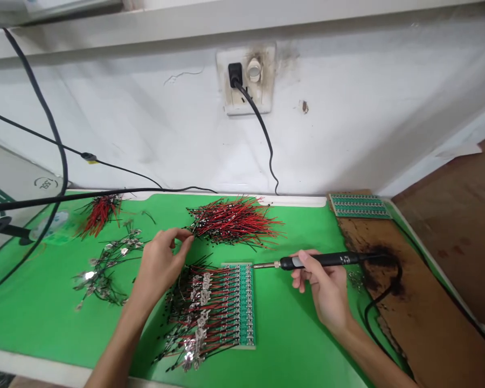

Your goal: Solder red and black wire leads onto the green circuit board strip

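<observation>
My right hand (327, 285) grips a black soldering iron (319, 261) whose metal tip points left, at the upper right corner of a green circuit board panel (246, 307). Rows of red and black wires with small metal tabs (202, 307) run leftward from that panel. Above it lies a heap of loose red and black wires (234, 221). At the heap's left edge, my left hand (164, 261) pinches the end of a wire between thumb and forefinger; the fingertips partly hide it.
A loose cluster of metal tabs with black wires (105, 269) lies left, with a smaller red wire bundle (103, 213) behind. Right, a scorched brown board (420, 302) carries another circuit panel (361, 206). Black cables (56, 129) cross the left side; a wall socket (246, 81) is behind.
</observation>
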### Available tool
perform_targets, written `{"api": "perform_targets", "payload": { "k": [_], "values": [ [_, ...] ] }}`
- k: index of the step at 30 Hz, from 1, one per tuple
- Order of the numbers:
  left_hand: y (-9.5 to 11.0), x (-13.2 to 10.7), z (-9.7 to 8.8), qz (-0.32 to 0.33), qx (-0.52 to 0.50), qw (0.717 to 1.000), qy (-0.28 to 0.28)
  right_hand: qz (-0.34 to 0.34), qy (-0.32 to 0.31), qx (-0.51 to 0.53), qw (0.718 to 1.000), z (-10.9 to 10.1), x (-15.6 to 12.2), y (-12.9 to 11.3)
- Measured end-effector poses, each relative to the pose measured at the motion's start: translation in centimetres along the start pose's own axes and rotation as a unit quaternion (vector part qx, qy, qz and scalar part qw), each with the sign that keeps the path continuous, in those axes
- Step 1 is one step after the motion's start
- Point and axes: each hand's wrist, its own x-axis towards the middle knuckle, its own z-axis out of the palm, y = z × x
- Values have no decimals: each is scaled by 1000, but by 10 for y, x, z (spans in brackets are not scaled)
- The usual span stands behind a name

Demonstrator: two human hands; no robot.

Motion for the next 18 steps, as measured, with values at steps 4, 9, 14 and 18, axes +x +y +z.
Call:
{"api": "perform_targets", "payload": {
  "k": [4,9,14,18],
  "values": [
    [-7,-1,-11,-34,-2,999,18,2,0,0,1000,2,2,-5],
    [-34,0,-36,-72,-7,997,28,7,3,2,1000,1,3,-6],
    [-72,12,-50,-69,18,997,8,14,12,3,1000,-2,5,-2],
    [-83,23,-49,-21,50,998,-29,19,10,0,1000,-4,5,-2]
  ]
}}
